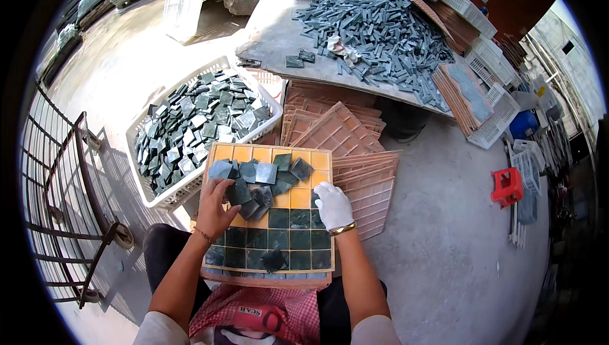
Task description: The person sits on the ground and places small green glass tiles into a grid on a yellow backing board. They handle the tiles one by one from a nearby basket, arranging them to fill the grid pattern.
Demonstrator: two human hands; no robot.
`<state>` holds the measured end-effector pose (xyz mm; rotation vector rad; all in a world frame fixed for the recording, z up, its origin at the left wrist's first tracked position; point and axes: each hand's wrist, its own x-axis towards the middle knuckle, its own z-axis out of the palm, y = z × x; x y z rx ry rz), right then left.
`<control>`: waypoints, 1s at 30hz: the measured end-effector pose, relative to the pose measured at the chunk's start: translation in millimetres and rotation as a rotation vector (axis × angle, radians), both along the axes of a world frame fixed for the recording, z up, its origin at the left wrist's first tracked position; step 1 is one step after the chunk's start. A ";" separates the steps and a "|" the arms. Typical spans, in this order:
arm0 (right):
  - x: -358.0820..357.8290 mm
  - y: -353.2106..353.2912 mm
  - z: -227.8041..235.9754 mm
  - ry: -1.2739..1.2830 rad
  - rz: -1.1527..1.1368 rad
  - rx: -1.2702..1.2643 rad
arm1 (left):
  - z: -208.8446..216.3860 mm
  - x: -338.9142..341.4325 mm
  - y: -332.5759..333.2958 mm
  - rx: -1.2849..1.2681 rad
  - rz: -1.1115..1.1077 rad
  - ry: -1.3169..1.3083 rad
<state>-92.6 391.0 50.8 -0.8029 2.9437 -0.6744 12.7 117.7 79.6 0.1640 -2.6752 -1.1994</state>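
A yellow gridded tray [254, 154] lies across my lap, its nearer rows filled with dark green square stone tiles [278, 239]. Loose tiles [266, 172] are heaped over its far left part, and one loose tile [274, 260] rests on the filled rows near the front edge. My bare left hand [216, 210] grips a dark green tile [239, 192] at the heap's left side, between thumb and fingers. At the tray's right edge, my right hand [334, 206], in a white glove, is closed with its fingertips on another dark tile [314, 199], partly hidden by the glove.
A white plastic crate [275, 118] full of green tiles stands beyond the tray to the left. Stacked brownish gridded trays [371, 189] lie to the right. Behind, a table [269, 34] bears a pile of narrow grey-green strips [387, 34]. A metal rack [82, 218] stands left; a red stool [507, 187] right.
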 end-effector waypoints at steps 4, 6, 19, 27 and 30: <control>10.1 -7.8 9.7 0.092 -0.113 -0.018 | 2.0 31.6 -13.8 0.027 0.068 0.028; 16.7 -14.1 17.1 -0.096 -0.065 -0.048 | 2.7 47.9 -10.5 0.063 0.084 0.023; 106.5 -54.8 48.0 -0.263 0.584 0.444 | -13.8 72.9 -12.3 0.167 0.051 0.016; 43.7 -29.8 42.6 -0.094 0.063 0.066 | -18.4 68.2 -11.5 0.204 0.098 0.019; 18.1 -24.6 31.0 -0.092 -0.001 -0.005 | -23.9 69.2 -11.1 0.207 0.074 0.017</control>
